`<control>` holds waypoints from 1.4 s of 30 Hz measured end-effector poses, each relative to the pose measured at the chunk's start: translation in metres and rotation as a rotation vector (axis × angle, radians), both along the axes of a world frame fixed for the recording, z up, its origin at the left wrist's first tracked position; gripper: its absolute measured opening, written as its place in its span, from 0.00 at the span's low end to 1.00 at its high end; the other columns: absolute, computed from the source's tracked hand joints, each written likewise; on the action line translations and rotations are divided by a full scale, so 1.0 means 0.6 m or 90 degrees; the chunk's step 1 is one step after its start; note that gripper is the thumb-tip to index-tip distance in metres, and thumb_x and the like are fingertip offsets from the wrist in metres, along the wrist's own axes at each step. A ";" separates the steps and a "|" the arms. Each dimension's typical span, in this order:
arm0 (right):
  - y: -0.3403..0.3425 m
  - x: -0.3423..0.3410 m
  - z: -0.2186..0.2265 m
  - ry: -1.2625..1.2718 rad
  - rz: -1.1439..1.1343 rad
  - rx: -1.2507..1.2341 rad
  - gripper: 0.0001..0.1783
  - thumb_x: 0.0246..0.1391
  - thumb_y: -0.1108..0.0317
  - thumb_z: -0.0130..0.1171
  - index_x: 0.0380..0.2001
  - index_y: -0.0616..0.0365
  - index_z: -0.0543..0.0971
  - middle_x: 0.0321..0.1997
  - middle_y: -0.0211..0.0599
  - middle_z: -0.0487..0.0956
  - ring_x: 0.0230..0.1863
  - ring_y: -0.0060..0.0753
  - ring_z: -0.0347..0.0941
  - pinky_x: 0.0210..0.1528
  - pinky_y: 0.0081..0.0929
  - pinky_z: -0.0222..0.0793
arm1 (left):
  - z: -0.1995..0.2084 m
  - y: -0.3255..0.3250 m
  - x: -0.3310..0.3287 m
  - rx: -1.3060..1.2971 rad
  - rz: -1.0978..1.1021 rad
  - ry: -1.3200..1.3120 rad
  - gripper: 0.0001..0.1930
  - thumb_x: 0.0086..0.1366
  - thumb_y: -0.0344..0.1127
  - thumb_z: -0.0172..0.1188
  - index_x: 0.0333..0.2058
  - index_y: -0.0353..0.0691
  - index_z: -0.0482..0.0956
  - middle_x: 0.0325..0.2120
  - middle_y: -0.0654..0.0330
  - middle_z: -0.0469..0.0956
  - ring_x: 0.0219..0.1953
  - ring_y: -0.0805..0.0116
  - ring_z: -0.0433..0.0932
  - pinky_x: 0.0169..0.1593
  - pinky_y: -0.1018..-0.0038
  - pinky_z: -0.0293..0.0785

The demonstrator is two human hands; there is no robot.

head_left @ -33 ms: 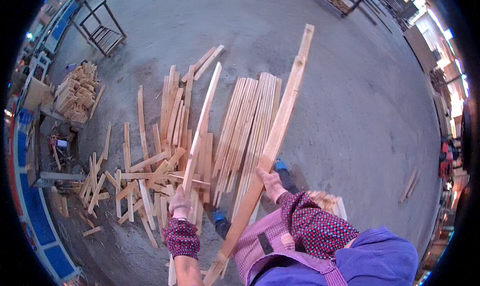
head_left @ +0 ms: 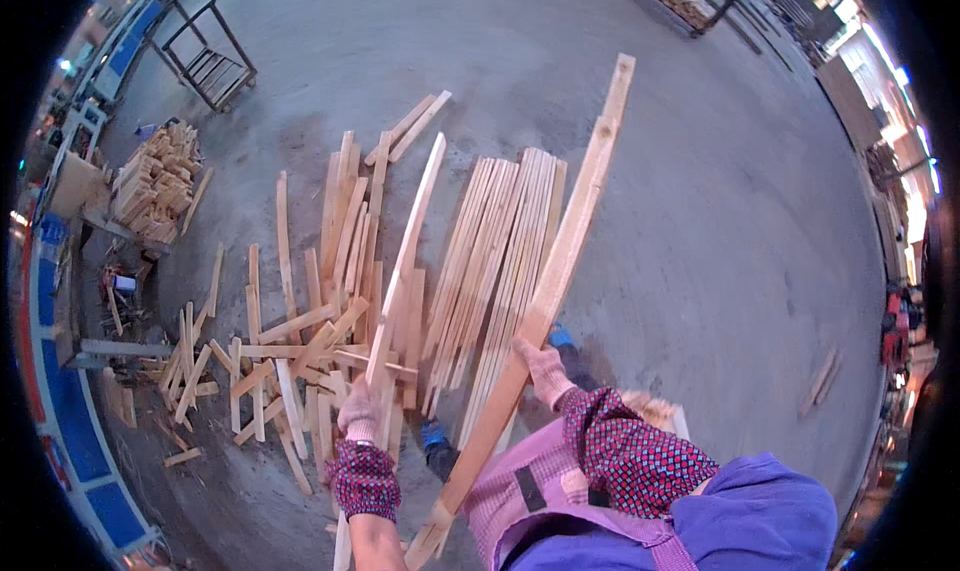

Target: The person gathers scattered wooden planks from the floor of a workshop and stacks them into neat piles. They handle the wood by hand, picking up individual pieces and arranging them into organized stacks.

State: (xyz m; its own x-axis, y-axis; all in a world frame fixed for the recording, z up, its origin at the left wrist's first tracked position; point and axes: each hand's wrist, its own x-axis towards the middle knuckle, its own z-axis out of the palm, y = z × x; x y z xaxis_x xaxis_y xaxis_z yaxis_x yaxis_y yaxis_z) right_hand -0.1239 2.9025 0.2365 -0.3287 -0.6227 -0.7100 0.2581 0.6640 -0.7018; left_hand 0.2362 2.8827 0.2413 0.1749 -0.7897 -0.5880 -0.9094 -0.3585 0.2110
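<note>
My left hand, in a pale pinkish glove, is closed round a long thin wooden strip. The strip rises away from me at a slant, and its lower end shows below my wrist. My right hand, gloved too, grips a long, thick wooden board from its right side. That board slants across my front from the lower middle to the upper right. Stepped ends suggest more than one piece lying together. Between the two held pieces, a row of long strips lies side by side on the floor.
Loose wooden strips lie criss-crossed on the floor at left. Farther left stand a stack of short wood pieces and a metal-framed cart. A bundle of wood lies beside my right arm. Two thin strips lie far right.
</note>
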 end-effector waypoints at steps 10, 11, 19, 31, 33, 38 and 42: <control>-0.140 -0.270 -0.100 -0.131 -0.035 0.114 0.26 0.51 0.51 0.69 0.42 0.64 0.79 0.37 0.37 0.79 0.35 0.32 0.77 0.38 0.31 0.75 | -0.193 -0.024 -0.158 0.087 -0.102 -0.149 0.20 0.69 0.51 0.46 0.55 0.50 0.69 0.40 0.45 0.80 0.42 0.45 0.81 0.44 0.54 0.77; -0.142 -0.299 -0.134 -0.156 -0.051 0.100 0.26 0.51 0.52 0.69 0.43 0.64 0.78 0.37 0.36 0.79 0.35 0.33 0.77 0.38 0.31 0.76 | -0.231 -0.044 -0.172 0.129 -0.059 -0.171 0.20 0.70 0.50 0.46 0.55 0.51 0.69 0.41 0.46 0.81 0.42 0.46 0.81 0.44 0.55 0.78; -0.192 -0.380 -0.266 -0.072 0.030 0.181 0.25 0.52 0.52 0.67 0.43 0.61 0.76 0.36 0.37 0.78 0.34 0.34 0.78 0.36 0.36 0.77 | -0.464 -0.130 -0.156 0.115 -0.071 -0.243 0.17 0.71 0.41 0.43 0.54 0.47 0.72 0.45 0.53 0.77 0.47 0.56 0.78 0.50 0.62 0.75; -0.179 -0.346 -0.524 0.063 0.086 0.181 0.32 0.49 0.50 0.69 0.46 0.66 0.73 0.39 0.41 0.78 0.38 0.40 0.78 0.38 0.41 0.79 | -0.647 -0.123 -0.186 0.040 0.054 -0.212 0.15 0.60 0.39 0.58 0.44 0.41 0.80 0.45 0.51 0.80 0.45 0.51 0.81 0.43 0.59 0.78; -0.183 -0.304 -0.511 0.060 0.110 0.192 0.33 0.48 0.50 0.69 0.46 0.66 0.72 0.40 0.42 0.78 0.39 0.41 0.79 0.37 0.41 0.79 | -0.716 -0.019 -0.208 -0.088 0.009 -0.111 0.22 0.61 0.43 0.58 0.52 0.38 0.75 0.48 0.48 0.78 0.49 0.49 0.78 0.49 0.60 0.76; -0.173 -0.328 -0.496 0.215 0.203 0.200 0.45 0.45 0.34 0.65 0.41 0.74 0.78 0.39 0.52 0.81 0.44 0.45 0.76 0.48 0.37 0.70 | -0.452 -0.009 -0.486 0.021 0.144 0.313 0.38 0.58 0.48 0.63 0.62 0.34 0.63 0.56 0.44 0.71 0.59 0.52 0.70 0.60 0.65 0.67; -0.174 -0.341 -0.487 0.190 0.221 0.093 0.36 0.47 0.37 0.67 0.40 0.62 0.79 0.34 0.35 0.77 0.34 0.28 0.72 0.38 0.31 0.72 | -0.392 0.078 -0.632 0.007 0.003 0.215 0.54 0.45 0.62 0.68 0.64 0.36 0.58 0.59 0.47 0.65 0.61 0.50 0.64 0.61 0.57 0.59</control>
